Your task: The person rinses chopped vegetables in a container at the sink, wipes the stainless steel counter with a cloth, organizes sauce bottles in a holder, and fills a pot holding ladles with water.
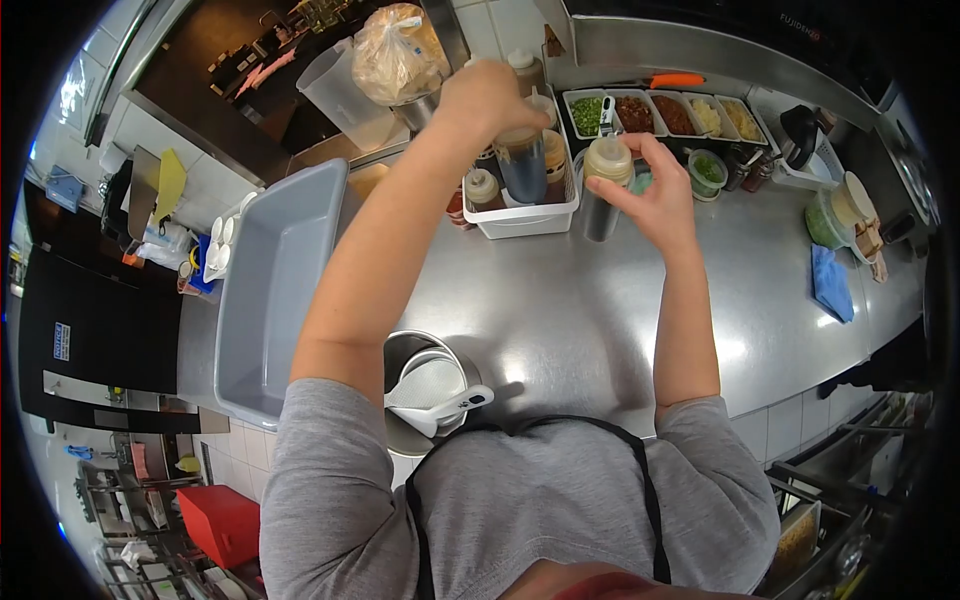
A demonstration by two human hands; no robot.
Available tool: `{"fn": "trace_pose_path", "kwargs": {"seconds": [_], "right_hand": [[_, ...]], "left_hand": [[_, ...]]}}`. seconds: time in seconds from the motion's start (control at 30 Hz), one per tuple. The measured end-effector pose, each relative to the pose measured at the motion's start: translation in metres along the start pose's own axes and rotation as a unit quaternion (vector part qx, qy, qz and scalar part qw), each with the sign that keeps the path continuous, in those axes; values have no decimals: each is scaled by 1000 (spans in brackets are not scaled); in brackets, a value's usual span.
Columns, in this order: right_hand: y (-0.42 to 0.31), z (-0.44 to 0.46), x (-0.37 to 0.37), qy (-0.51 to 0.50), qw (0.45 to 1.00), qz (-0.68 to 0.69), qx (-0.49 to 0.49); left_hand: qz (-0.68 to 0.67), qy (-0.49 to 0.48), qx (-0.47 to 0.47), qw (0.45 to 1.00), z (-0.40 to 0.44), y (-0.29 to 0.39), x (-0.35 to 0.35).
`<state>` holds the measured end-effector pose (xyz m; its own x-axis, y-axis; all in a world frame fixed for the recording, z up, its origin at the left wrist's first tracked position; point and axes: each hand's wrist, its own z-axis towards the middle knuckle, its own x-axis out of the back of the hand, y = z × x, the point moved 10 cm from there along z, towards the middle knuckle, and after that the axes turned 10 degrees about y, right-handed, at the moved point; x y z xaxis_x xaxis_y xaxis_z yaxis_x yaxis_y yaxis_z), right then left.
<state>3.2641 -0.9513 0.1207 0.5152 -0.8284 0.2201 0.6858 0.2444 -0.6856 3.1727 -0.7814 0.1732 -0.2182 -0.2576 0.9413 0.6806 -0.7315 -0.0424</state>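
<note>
Grey shirt (540, 500) sat nearest. Right hand (665, 195) held squeeze bottle (608, 160) between thumb and part-curled fingers, just right of white basket (525, 224). Left hand (485, 95) curled over basket's bottles, grip hidden; crowding could have tipped one. "FUJIDENZO" marked black panel (740, 22) beyond basket, right; "NOTICE" sign (62, 341) far left.

My short-sleeved heather-grey T-shirt (540, 490), plain, no print seen; black apron straps (652, 500) over both my shoulders.
</note>
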Motion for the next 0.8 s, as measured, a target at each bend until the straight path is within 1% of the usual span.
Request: {"fn": "trace_pose_path", "kwargs": {"seconds": [0.03,0.1,0.17,0.23,0.27,0.33,0.4,0.47,0.53,0.57,0.6,0.67,0.7,0.73,0.8], "right_hand": [[-1,0,0,-1,1000,11,-2],[-6,0,1,-6,1000,9,0],[-13,4,1,-13,1000,8,4],[-26,10,2,-1,999,18,36],[-32,13,2,-2,999,18,37],[-61,19,3,20,994,-8,112],[-73,29,-3,23,991,-7,128],[-81,40,-15,25,989,-5,146],[-97,46,-30,37,974,-26,223],[-100,48,-35,54,968,-57,239],[-102,48,-41,52,967,-55,242],[-105,48,-43,99,965,-26,242],[-106,46,-48,105,958,-9,266],[-103,46,-56,103,958,-8,267],[-93,48,-75,59,972,17,228]], "left_hand": [[-1,1,0,1000,-1,1,-5],[-37,-51,21,998,-7,1,-26],[-32,-44,23,998,-14,3,-45],[0,-36,34,999,-23,6,-62],[-1,-35,36,999,-28,7,-69],[-51,-52,60,995,-38,4,-90],[-74,-61,66,993,-43,-1,-112],[-97,32,37,994,-43,-3,-115],[-110,35,43,992,-48,-4,-112],[-123,38,44,991,-52,-6,-110],[-123,41,48,990,-57,-8,-105],[-186,18,48,981,-71,-11,-101],[-211,-18,56,976,-79,-12,-105],[-211,-18,58,976,-85,-17,-108],[-277,19,5,961,-96,-14,-103]]}}
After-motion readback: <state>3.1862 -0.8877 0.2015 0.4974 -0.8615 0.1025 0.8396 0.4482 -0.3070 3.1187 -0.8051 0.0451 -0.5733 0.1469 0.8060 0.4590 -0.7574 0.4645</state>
